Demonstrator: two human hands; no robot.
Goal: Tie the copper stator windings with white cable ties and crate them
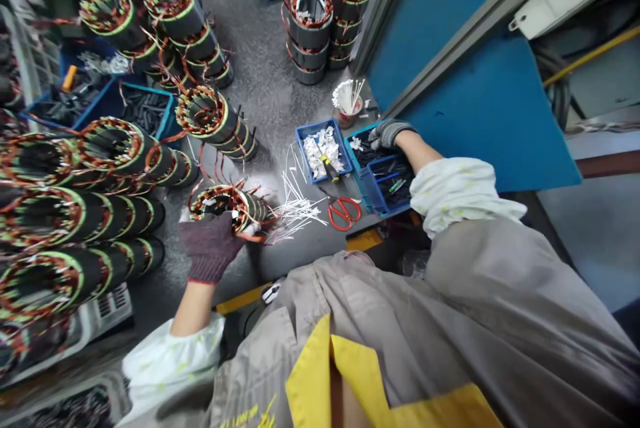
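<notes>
My left hand point(211, 243), in a dark purple knit glove, grips the near rim of a motor stator point(255, 207) that has copper windings and loose reddish lead wires. White bits show at the winding ends, and the glove hides part of the rim. Over on the right, my right hand point(389, 134) in a grey glove reaches into a teal bin point(356, 165) of black strips. Its fingers are curled down among the strips, and what they pinch is too small to make out. White ties point(300, 211) lie scattered between the stator and the bins.
Red-handled scissors point(345, 213) lie near the bench edge. A blue tray point(311, 128) holds white pieces and a yellow-black screwdriver point(329, 167). White sticks stand in a cup point(349, 111). Stacked stators point(309, 35) stand behind, more at left. A blue panel point(470, 101) rises right.
</notes>
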